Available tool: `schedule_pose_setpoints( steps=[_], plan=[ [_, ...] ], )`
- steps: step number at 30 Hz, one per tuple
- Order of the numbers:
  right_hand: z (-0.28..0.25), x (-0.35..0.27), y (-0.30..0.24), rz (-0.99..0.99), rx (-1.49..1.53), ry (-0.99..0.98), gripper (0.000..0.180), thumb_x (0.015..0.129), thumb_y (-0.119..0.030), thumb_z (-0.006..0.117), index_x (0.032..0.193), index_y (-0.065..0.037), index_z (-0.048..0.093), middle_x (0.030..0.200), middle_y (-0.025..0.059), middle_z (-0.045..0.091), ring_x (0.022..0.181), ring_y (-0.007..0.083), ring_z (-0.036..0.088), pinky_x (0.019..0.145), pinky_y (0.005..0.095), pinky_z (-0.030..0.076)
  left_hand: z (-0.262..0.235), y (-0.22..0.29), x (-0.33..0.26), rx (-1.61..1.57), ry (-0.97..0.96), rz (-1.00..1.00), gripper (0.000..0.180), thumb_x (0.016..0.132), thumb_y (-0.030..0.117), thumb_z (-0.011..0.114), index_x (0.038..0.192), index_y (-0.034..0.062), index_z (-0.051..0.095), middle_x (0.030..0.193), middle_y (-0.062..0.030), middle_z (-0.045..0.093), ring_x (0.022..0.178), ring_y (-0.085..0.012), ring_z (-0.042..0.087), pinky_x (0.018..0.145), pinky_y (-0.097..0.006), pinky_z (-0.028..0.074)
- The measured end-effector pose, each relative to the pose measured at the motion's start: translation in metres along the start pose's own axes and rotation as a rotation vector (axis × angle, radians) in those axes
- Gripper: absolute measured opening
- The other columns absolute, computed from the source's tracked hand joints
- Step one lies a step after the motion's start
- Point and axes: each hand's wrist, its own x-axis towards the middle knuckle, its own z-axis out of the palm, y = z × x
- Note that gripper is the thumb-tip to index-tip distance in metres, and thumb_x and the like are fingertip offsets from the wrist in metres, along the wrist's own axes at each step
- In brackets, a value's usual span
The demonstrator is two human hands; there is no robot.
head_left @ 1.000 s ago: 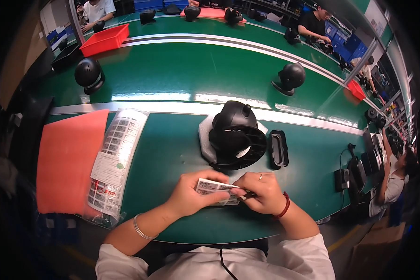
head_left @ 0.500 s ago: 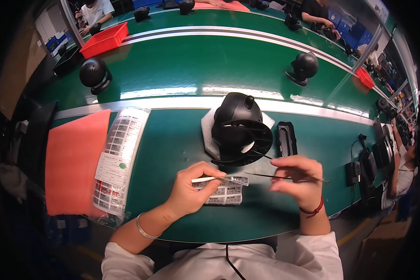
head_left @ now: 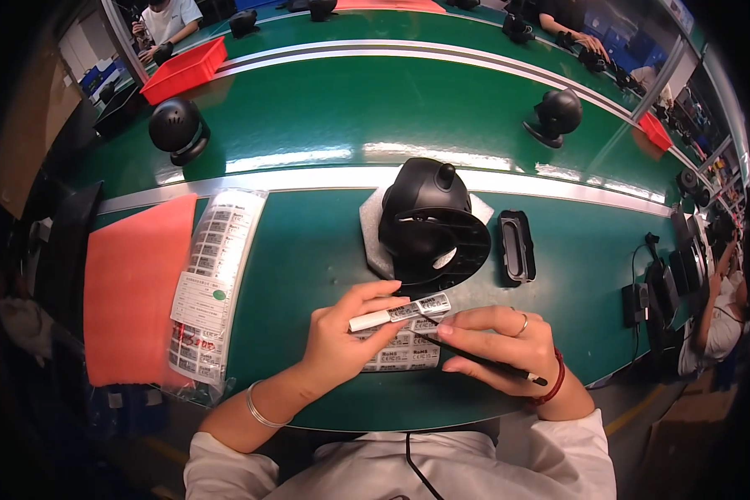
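Observation:
My left hand pinches a narrow strip of printed labels, white at its left end, between thumb and fingers. Black tweezers are held in my right hand, their tips at the strip's right half. Whether they grip a label is too small to tell. Beneath both hands lies a sheet of similar labels, partly covered. Just beyond, a black round-bodied device rests tipped over on a white foam pad, its ring-like base facing me. To its right sits an oblong black part.
On the left are a pink foam sheet and a bagged stack of labels. Black devices stand on the green conveyor, one at left, one at right. A red bin is farther off. Black adapters lie at right.
My right hand has come left and lower, bringing the tweezers to the strip. The strip's printed face has turned more into view. Devices on the conveyor have shifted slightly right.

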Motion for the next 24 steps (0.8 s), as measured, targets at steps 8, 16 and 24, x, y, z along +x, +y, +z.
schedule_pose_setpoints(
  steps=[8, 16, 24],
  plan=[
    [0.001, 0.001, 0.005, -0.058, -0.024, 0.055, 0.026, 0.070, 0.000, 0.079, 0.095, 0.001, 0.070, 0.090, 0.0100, 0.071, 0.080, 0.0228, 0.070, 0.074, 0.0306, 0.058, 0.001, 0.000, 0.000, -0.002, -0.056, 0.046, 0.063, 0.081, -0.001, 0.071, 0.136, 0.0048, 0.040, 0.105, -0.0112, 0.071, 0.093, -0.0175, 0.070, 0.080, -0.027, 0.055],
    [-0.020, -0.002, 0.007, -0.055, -0.105, 0.223, 0.022, 0.064, 0.006, 0.076, 0.085, 0.001, 0.071, 0.080, 0.0124, 0.070, 0.074, 0.0248, 0.071, 0.067, 0.0308, 0.058, -0.001, 0.002, 0.000, 0.044, -0.148, 0.018, 0.073, 0.082, 0.006, 0.071, 0.143, 0.0074, 0.033, 0.099, -0.0101, 0.072, 0.090, -0.0240, 0.071, 0.080, -0.032, 0.055],
    [-0.003, -0.007, 0.019, -0.308, -0.425, -0.014, 0.021, 0.073, -0.004, 0.065, 0.092, -0.001, 0.071, 0.091, 0.0089, 0.069, 0.083, 0.0215, 0.070, 0.067, 0.0293, 0.058, -0.003, 0.006, 0.007, 0.119, -0.187, -0.128, 0.068, 0.078, 0.006, 0.075, 0.136, 0.0065, 0.040, 0.095, -0.0089, 0.073, 0.086, -0.0180, 0.071, 0.077, -0.027, 0.054]
  ],
)
